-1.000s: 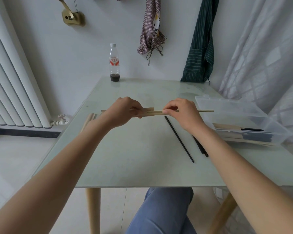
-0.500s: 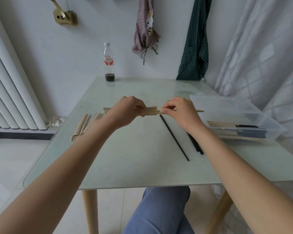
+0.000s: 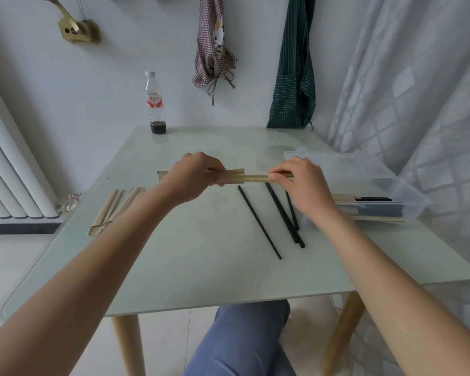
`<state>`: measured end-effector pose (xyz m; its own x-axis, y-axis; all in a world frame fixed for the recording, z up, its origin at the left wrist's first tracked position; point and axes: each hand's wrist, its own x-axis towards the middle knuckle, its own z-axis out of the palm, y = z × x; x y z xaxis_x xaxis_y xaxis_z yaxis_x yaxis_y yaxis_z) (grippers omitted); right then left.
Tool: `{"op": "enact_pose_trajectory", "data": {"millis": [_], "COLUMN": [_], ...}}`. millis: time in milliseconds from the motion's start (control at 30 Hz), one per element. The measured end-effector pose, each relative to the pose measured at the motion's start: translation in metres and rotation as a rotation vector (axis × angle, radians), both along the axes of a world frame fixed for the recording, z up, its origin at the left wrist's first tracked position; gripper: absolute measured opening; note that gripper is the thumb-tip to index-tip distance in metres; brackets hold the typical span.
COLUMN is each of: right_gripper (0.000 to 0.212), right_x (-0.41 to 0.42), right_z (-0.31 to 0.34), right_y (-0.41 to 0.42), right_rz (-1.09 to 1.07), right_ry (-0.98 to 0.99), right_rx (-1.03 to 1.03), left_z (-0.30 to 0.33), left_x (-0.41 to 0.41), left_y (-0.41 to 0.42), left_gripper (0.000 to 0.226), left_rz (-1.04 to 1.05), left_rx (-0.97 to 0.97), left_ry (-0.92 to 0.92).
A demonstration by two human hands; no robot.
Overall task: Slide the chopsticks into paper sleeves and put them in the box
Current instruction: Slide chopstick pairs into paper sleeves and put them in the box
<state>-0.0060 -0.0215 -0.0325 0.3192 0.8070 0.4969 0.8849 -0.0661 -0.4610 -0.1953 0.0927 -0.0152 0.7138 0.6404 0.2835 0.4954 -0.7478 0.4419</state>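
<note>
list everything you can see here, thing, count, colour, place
wooden chopsticks: one pair, tan, held above the table, partly in a sleeve
held sleeve: one, tan, in the left hand
black chopsticks: at least three, loose on the table, centre right
spare sleeves: several, tan, table's left edge
box: one, clear, open, right, holding sleeved chopsticks
bottle: one, clear, dark liquid, far edge
table: one, pale green
aprons: two, checked and green, on the wall
left hand: grips sleeve
right hand: pinches chopsticks
</note>
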Motion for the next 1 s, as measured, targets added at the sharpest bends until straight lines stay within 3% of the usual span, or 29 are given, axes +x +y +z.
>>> {"op": "enact_pose_trajectory", "data": {"millis": [600,1000], "right_gripper": [0.016,0.027], "right_x": [0.098,0.178], "right_z": [0.009,-0.004], "right_y": [-0.056,-0.073], "right_rz": [-0.131,-0.283], "right_ry": [0.018,0.019], "right_rx": [-0.007,-0.389], "left_z": [0.006,-0.007], "left_x": [0.149,0.26], "left_y": [-0.054,-0.081], "left_gripper": [0.021,0.021], "left_rz": [-0.108,-0.204], "left_rx": [0.013,-0.081], "left_ry": [0.029,0.203]}}
